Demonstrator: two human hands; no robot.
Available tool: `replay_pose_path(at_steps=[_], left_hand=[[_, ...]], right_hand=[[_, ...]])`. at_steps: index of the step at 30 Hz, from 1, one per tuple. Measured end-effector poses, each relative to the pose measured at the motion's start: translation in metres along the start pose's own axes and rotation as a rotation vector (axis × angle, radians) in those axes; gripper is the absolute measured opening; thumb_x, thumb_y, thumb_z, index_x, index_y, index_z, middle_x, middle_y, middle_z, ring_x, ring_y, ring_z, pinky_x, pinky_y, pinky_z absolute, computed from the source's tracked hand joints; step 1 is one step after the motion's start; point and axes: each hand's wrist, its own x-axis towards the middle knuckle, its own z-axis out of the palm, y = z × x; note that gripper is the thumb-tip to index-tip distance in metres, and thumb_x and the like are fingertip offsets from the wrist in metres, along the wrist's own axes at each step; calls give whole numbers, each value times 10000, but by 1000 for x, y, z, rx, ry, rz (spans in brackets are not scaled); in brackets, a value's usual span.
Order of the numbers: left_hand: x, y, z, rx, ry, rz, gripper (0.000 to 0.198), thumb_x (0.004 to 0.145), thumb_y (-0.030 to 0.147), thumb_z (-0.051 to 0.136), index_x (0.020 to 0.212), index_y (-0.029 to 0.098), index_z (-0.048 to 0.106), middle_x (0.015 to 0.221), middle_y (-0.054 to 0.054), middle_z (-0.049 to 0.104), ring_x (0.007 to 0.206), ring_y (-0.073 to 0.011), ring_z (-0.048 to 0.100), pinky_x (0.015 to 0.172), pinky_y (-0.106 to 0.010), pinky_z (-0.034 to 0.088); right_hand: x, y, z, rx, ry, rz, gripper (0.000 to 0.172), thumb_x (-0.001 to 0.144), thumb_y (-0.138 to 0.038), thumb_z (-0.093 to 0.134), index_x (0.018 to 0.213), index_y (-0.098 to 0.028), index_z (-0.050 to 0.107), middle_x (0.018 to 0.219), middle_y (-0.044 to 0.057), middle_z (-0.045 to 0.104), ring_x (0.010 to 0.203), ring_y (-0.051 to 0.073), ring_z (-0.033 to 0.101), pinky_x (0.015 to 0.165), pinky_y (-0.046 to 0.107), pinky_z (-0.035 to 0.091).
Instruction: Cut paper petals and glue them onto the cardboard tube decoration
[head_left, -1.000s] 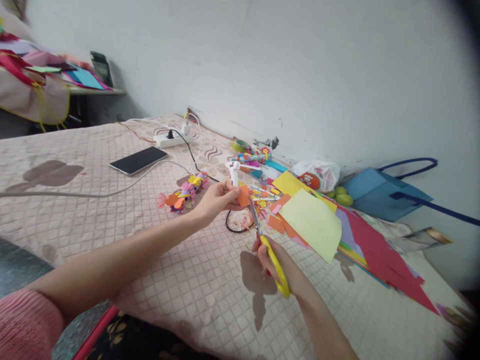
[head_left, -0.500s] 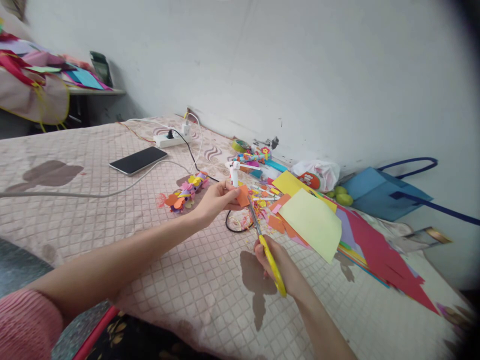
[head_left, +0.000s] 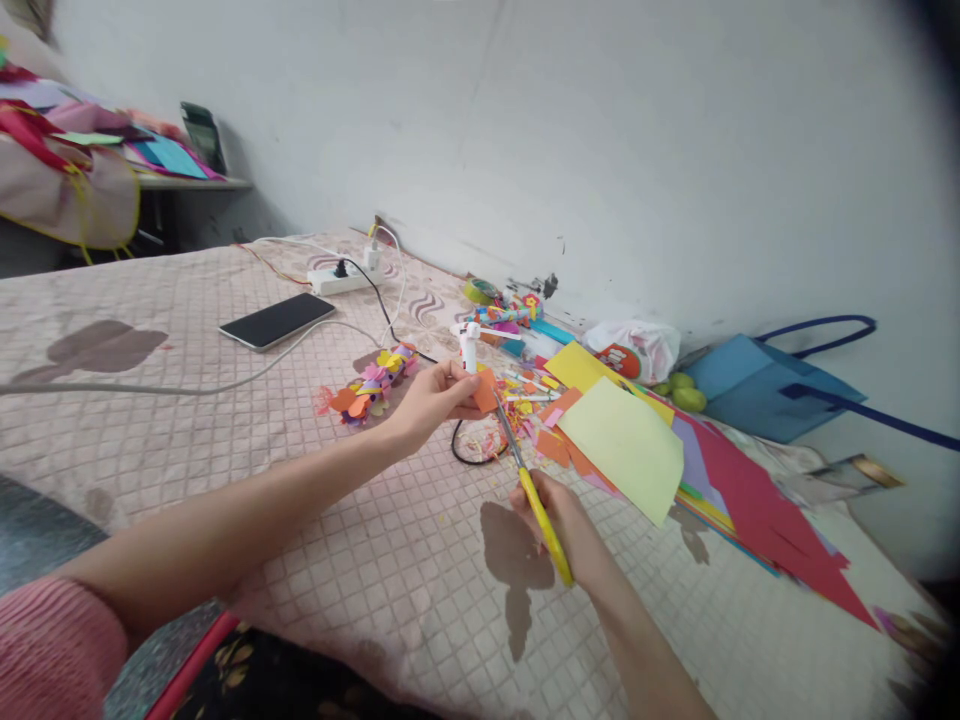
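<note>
My left hand [head_left: 436,402] pinches a small piece of orange paper [head_left: 486,390] between thumb and fingers, above the table. My right hand [head_left: 559,515] is closed round the yellow handles of a pair of scissors [head_left: 541,515]. Their metal blades point up and away, with the tips at the right edge of the orange paper. Just beyond the left hand stands a white glue gun [head_left: 469,345]. To the left of that hand lies a decorated roll [head_left: 375,382] covered in colourful paper flowers.
Paper scraps [head_left: 517,410] lie behind the scissors. Coloured sheets, a pale green one [head_left: 626,445] on top, spread to the right, near a blue bag [head_left: 772,385]. A tablet or phone [head_left: 277,320], a power strip [head_left: 345,277] and cables lie at the left.
The scissors and my right hand have shifted very slightly, with the handles looking a little closer together. My left hand and the orange paper stay in nearly the same place.
</note>
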Motion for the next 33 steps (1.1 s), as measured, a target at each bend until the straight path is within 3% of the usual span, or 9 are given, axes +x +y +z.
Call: replay_pose_path(at_steps=[9,26,33], left_hand=[[-1,1,1,-3,-7,-10,181,753,210,618,753,139,451,701,-32,650,669,-144,656,634,-283,545],[-1,-2,1,10,14,-13,160,773,205,595,753,135,451,707,-47,657,653,-137,653,639,-285,545],[0,-2,0,-2,2,1,176,766,214,603,762,139,444,709,-45,658,661,-145,657,632,-280,546]], right_hand=[[-6,-8,-3,14,-77,-61,478,801,-633,307,752,-183,461,534,-44,422,391,98,424,376,218,360],[-5,-17,0,-60,7,-40,310,783,-481,376,701,-189,440,591,2,491,433,115,468,383,222,389],[-1,-4,3,-25,13,24,241,752,-426,468,695,-193,450,548,-34,483,417,95,448,392,196,353]])
